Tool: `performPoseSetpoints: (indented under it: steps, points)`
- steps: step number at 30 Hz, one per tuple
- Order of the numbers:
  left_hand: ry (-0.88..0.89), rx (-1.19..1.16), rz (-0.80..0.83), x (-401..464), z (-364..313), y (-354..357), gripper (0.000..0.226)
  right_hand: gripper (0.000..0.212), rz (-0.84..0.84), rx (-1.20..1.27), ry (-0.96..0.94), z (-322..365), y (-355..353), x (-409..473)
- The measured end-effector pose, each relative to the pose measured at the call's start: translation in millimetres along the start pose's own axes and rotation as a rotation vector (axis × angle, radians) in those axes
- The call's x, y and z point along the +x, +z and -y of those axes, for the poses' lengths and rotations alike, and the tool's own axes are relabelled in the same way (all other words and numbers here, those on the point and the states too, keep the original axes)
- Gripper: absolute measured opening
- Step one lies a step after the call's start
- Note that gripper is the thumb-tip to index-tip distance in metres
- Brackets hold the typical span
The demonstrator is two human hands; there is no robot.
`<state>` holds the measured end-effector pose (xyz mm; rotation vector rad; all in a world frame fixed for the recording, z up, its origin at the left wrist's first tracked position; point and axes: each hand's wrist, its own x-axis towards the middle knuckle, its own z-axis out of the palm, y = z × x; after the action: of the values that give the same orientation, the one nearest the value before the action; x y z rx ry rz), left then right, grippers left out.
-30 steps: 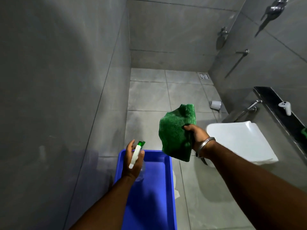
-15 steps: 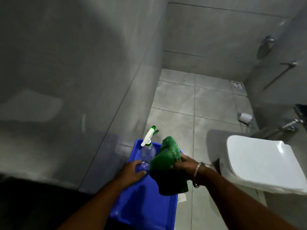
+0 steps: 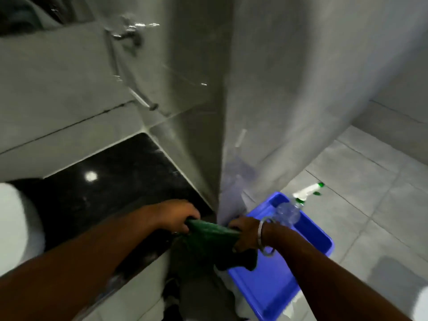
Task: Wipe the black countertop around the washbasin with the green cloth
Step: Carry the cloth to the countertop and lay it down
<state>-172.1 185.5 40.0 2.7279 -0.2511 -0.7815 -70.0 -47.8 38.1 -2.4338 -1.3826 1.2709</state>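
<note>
The green cloth [image 3: 213,239] is stretched between both hands and hangs down at the countertop's right front corner. My left hand [image 3: 176,214] grips its left end, just above the black countertop [image 3: 111,181]. My right hand [image 3: 245,232], with a metal bangle on the wrist, grips its right end beside the wall corner. The white washbasin [image 3: 14,223] shows only as a blurred rim at the left edge. The whole view is motion-blurred.
A blue tray [image 3: 278,279] sits on the tiled floor to the right, with a clear spray bottle [image 3: 294,207] standing in it. A grey wall corner [image 3: 222,112] juts out between countertop and tray. A wall tap [image 3: 125,33] is above the counter.
The view has swung left from the toilet side to the countertop. My left hand let go of the spray bottle, now standing in the tray, and took hold of the cloth.
</note>
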Motion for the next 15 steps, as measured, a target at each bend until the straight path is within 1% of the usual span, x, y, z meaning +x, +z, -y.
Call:
performPoseSetpoints:
  steps: [3, 5, 6, 8, 9, 10, 11, 13, 14, 15]
  points:
    - [-0.103, 0.009, -0.202, -61, 70, -10, 0.045, 0.042, -0.144, 0.060, -0.111, 54, -11, 44]
    - [-0.210, 0.079, -0.383, -92, 121, -21, 0.034, 0.042, -0.265, 0.121, -0.175, 100, -19, 80]
    - [-0.272, 0.114, -0.488, -102, 147, -27, 0.029, 0.044, -0.334, 0.152, -0.178, 124, -23, 100]
    - [-0.381, 0.114, -0.683, -104, 191, -37, 0.030, 0.050, -0.533, 0.179, -0.135, 163, -32, 139]
    - [-0.456, 0.070, -0.765, -101, 212, -39, 0.033, 0.053, -0.635, 0.152, -0.135, 179, -34, 160]
    - [-0.569, 0.005, -0.811, -95, 232, -37, 0.039, 0.055, -0.673, 0.114, -0.148, 192, -36, 181]
    - [-0.723, -0.066, -0.799, -88, 248, -29, 0.049, 0.058, -0.628, 0.053, -0.151, 202, -35, 201]
    - [-1.050, -0.215, -0.660, -77, 272, 2, 0.070, 0.065, -0.391, -0.149, -0.127, 213, -26, 235]
    - [-1.153, -0.301, -0.604, -75, 283, 21, 0.078, 0.067, -0.268, -0.239, -0.088, 216, -19, 254]
    - [-1.211, -0.371, -0.576, -75, 293, 41, 0.083, 0.067, -0.189, -0.287, -0.038, 218, -14, 271]
